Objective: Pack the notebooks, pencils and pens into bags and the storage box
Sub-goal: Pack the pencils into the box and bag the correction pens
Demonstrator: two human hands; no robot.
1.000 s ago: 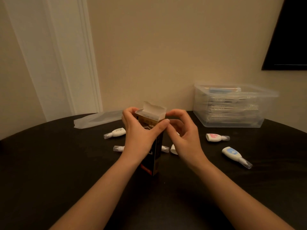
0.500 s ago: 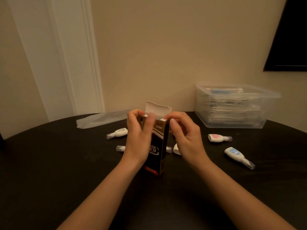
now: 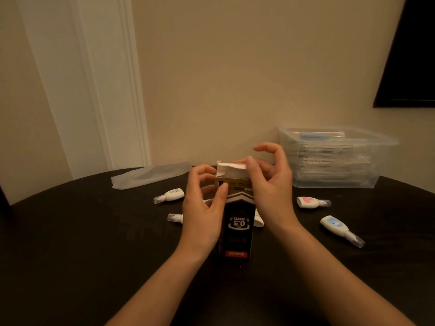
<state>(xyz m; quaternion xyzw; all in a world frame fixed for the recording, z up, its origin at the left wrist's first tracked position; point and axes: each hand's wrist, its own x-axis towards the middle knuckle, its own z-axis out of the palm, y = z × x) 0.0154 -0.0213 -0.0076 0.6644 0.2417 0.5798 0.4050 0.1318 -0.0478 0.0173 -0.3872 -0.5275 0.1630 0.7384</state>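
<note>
A black and gold pen box [image 3: 237, 229] marked 0.5 mm stands upright on the dark round table [image 3: 70, 243], its white top flap raised. My left hand [image 3: 202, 212] grips the box's left side, thumb across the gold band. My right hand [image 3: 270, 191] is at the top right corner, thumb pressing on the white flap, the other fingers curled above it. The clear plastic storage box [image 3: 334, 158] stands at the back right against the wall, with stacked things inside. A clear plastic bag [image 3: 150, 175] lies flat at the back left.
Several small white correction tape dispensers lie around the box: one [image 3: 169, 196] at the left, one [image 3: 175, 218] partly behind my left hand, a pink one [image 3: 312, 202] and a blue one [image 3: 341, 229] at the right. A wall and a white door frame stand behind the table.
The pen box has been turned so its printed front faces me. My right hand rose from the box's side to the top flap, its fingers spread higher.
</note>
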